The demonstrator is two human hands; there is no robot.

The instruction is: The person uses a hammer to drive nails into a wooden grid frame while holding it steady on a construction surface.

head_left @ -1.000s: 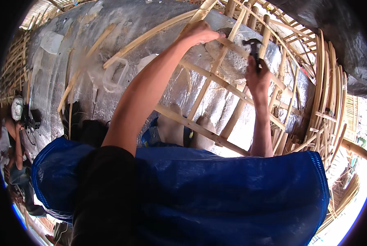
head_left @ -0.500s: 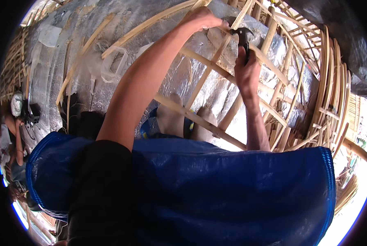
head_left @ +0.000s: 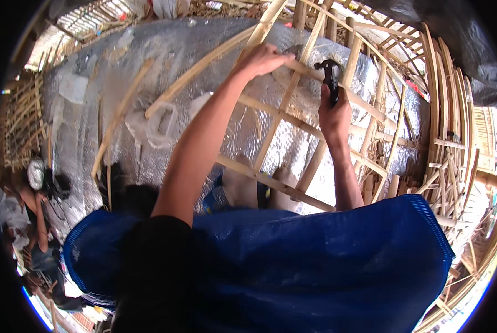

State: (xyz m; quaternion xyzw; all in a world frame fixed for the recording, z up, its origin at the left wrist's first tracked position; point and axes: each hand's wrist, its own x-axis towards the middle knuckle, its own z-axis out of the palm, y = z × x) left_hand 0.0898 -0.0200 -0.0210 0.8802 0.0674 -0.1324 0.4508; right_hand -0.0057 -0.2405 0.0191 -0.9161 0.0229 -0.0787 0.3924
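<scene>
My right hand is wrapped around the dark handle of a claw hammer. Its head points left, over a bamboo slat in a lattice frame. At that slat's upper left end, my left hand is closed, with fingertips pinched on the slat; whether a nail is also between them is too small to tell. Several crossing bamboo strips form the frame in front of me. A blue plastic sheet covers my front, and my bare knees show beneath the frame.
Silvery foil sheeting spreads under the frame, with a clear plastic container on it. Loose bamboo strips lie to the left. Long bamboo slats stand bundled at the right. Another person's arm shows at far left.
The view has shifted, so the frame and hands appear lower. The hammer head is farther from my left fingertips than before. Both hands keep their grips.
</scene>
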